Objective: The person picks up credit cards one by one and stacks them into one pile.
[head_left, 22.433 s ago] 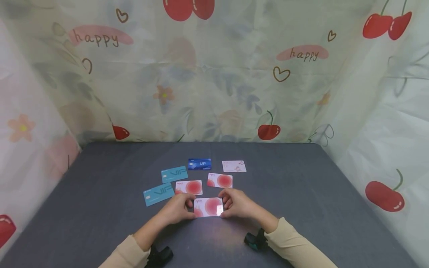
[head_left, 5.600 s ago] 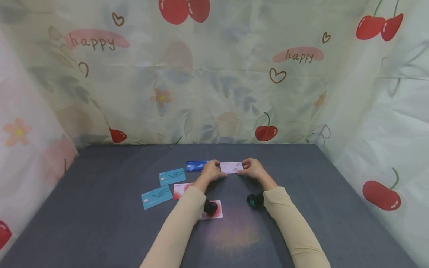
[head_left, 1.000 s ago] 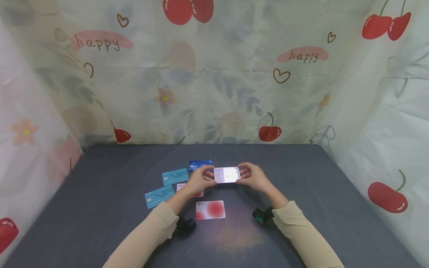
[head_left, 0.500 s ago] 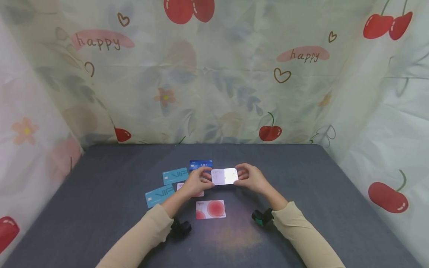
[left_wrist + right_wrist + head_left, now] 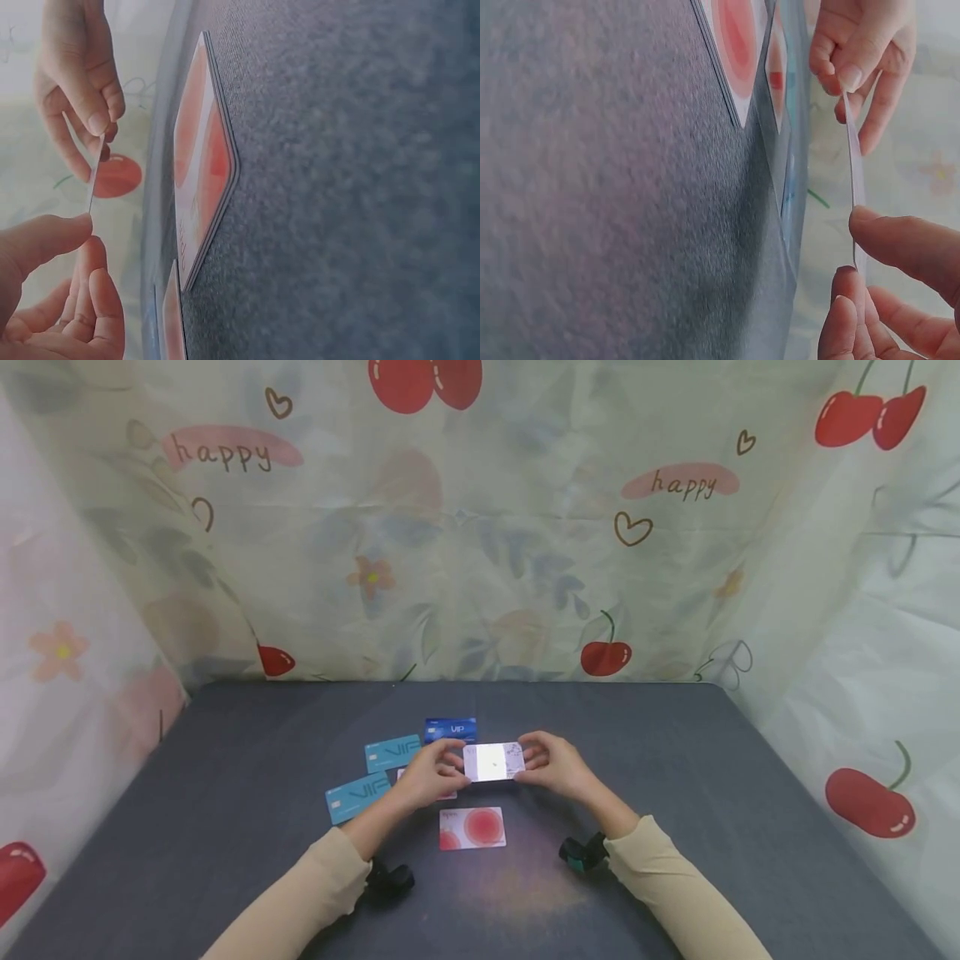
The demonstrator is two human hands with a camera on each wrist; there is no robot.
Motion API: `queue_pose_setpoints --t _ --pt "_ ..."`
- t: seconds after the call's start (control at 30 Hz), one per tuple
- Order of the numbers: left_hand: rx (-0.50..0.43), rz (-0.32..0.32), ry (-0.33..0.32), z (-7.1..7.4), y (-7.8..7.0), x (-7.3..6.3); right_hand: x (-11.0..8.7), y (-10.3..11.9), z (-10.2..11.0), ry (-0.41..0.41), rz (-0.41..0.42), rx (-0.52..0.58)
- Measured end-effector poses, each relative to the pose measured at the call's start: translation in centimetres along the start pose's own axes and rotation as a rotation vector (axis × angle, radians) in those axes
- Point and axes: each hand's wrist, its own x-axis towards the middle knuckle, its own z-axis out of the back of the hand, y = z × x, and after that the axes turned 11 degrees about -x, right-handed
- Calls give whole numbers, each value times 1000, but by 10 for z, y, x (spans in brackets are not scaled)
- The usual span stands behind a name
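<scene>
A pale pink-white card [image 5: 493, 762], bright with glare, is held level above the table between both hands. My left hand [image 5: 433, 774] pinches its left short end between thumb and fingers. The opposite end is pinched by my right hand [image 5: 555, 766]. In both wrist views the held card shows nearly edge-on, raised off the table. Nearer to me lies a pink card with red circles [image 5: 472, 828]; the left wrist view shows layered edges there, a small stack [image 5: 202, 165]. Another pink card [image 5: 447, 795] is mostly hidden behind my left hand.
Two teal VIP cards [image 5: 393, 752] lie to the left, one in front of the other. Behind my left hand is a dark blue VIP card [image 5: 450, 729]. All rest on a dark grey table [image 5: 637, 735] with printed cloth [image 5: 480, 568] around it.
Both hands picked up the pale card from the far right and carry it towards me and leftward. The pink card earlier lying at centre right is gone from its spot.
</scene>
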Motion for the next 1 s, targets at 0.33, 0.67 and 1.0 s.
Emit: queue_pose_setpoints --t 0.33,0.67,1.0 --pt "16 -56 20 7 2 -10 -4 2 -6 -5 32 8" --pt "57 -71 12 14 1 -19 -7 7 -12 15 63 32" --pt "51 -98 41 23 6 -27 -10 12 -18 47 99 25"
